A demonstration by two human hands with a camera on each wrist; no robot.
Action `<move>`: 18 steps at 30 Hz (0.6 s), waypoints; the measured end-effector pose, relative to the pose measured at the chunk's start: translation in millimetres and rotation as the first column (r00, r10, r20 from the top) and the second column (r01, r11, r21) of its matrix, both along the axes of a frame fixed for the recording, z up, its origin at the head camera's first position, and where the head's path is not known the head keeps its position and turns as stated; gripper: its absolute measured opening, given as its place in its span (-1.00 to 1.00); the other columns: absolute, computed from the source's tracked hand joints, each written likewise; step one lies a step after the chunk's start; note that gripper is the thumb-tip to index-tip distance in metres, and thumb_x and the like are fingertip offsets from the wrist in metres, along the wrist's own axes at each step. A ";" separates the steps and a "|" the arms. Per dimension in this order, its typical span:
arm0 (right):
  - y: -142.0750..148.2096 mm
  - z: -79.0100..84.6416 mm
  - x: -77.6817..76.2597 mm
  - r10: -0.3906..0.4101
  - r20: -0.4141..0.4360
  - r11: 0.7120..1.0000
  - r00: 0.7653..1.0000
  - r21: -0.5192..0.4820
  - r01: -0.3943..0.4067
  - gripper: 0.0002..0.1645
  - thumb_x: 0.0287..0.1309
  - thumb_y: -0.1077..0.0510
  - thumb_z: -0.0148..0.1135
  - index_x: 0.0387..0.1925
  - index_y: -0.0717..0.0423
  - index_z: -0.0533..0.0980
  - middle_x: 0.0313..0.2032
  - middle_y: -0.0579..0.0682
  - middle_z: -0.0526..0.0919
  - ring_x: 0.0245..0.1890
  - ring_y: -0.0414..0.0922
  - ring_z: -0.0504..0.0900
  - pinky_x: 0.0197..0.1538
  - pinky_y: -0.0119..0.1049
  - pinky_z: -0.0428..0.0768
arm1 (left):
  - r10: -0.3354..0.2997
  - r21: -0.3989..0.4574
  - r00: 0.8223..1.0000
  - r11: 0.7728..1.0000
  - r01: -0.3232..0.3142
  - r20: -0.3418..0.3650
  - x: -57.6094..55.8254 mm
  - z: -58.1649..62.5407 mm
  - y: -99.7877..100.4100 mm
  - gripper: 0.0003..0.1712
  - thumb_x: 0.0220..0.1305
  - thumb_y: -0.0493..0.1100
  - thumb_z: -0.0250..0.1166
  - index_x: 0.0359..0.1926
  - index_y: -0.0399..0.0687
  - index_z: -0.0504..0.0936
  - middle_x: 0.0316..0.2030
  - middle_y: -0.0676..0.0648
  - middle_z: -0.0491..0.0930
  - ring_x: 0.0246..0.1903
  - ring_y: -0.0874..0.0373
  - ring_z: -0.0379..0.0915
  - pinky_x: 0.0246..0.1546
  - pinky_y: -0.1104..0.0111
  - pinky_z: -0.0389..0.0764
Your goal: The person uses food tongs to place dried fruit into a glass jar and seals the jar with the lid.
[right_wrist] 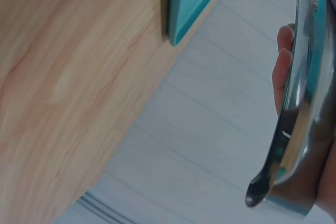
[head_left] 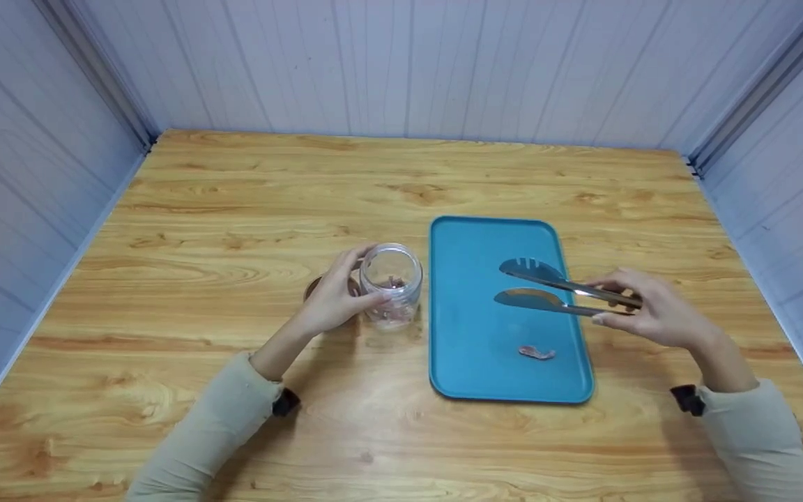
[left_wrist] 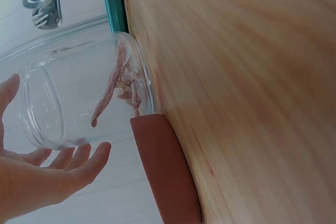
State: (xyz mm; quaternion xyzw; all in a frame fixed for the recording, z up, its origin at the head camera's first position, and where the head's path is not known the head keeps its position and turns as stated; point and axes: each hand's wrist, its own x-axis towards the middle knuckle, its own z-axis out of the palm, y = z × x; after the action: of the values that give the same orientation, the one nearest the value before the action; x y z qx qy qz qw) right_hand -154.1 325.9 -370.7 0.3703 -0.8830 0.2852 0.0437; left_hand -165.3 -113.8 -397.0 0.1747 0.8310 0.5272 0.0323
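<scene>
A clear jar [head_left: 392,307] stands upright without a lid, left of the blue tray. Several reddish-brown, wrinkled dried pieces [left_wrist: 123,80] lie at its bottom. My left hand [head_left: 335,296] holds the jar near its top, thumb on one side and fingers on the other. In my right hand [head_left: 659,314] are metal tongs [head_left: 583,291], gripped by their handles, their two arms spread apart above the tray with nothing between the tips. One similar dried piece [head_left: 536,353] lies on the tray below the tongs. In the right wrist view, the tongs [right_wrist: 302,129] hide most of that hand.
The blue rectangular tray [head_left: 471,376] lies flat on the wooden table [head_left: 248,195]. A round brown lid [left_wrist: 165,169] sits beside the jar, partly behind my left hand in the head view. Pale panel walls [head_left: 408,70] stand around the back and sides.
</scene>
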 end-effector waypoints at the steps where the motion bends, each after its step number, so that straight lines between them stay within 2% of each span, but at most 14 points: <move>1: 2.6 -0.6 2.4 -0.012 0.013 1.000 1.000 0.004 0.012 -0.50 -0.19 0.26 0.39 -0.09 0.10 0.48 -0.32 -0.18 0.49 -0.42 -0.20 0.44 -0.47 -0.34 0.42 | 0.001 0.002 1.000 1.000 -0.001 0.004 0.8 1.7 0.4 -0.12 -0.06 -0.13 0.39 0.26 -0.17 0.15 0.06 -0.23 0.23 -0.32 -0.02 0.31 -0.30 0.23 0.41; 9: 16.2 -6.4 16.0 -0.060 0.117 0.998 0.991 0.031 0.056 -0.52 -0.17 0.25 0.38 -0.11 0.04 0.49 -0.32 -0.20 0.51 -0.40 -0.22 0.45 -0.46 -0.33 0.45 | 0.004 -0.019 1.000 1.000 -0.004 0.018 18.6 35.5 6.2 -0.19 -0.01 -0.28 0.34 0.23 -0.35 0.14 0.04 -0.32 0.22 -0.29 -0.07 0.30 -0.30 0.27 0.39; 13: 20.5 -9.3 21.0 -0.059 0.149 0.998 0.987 0.038 0.054 -0.54 -0.16 0.22 0.38 -0.12 0.01 0.49 -0.33 -0.20 0.52 -0.41 -0.18 0.47 -0.48 -0.32 0.45 | -0.003 -0.014 1.000 1.000 0.003 0.009 19.9 36.9 6.6 -0.20 -0.01 -0.28 0.33 0.22 -0.35 0.15 0.05 -0.33 0.22 -0.23 -0.03 0.27 -0.28 0.26 0.39; 18: 26.6 -13.0 26.4 -0.054 0.205 0.998 0.977 0.048 0.045 -0.57 -0.13 0.20 0.36 -0.12 0.01 0.49 -0.37 -0.16 0.52 -0.45 -0.20 0.46 -0.52 -0.36 0.43 | -0.017 0.003 1.000 1.000 0.017 0.004 19.6 35.7 6.4 -0.18 -0.01 -0.28 0.33 0.23 -0.37 0.12 0.06 -0.35 0.20 -0.23 -0.05 0.26 -0.26 0.16 0.39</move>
State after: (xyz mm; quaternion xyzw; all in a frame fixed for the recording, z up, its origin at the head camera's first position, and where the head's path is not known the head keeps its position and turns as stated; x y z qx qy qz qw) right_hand -127.8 352.6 -383.7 0.3174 -0.8977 0.3018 -0.0489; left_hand -145.7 -107.4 -361.3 0.1810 0.8287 0.5283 0.0381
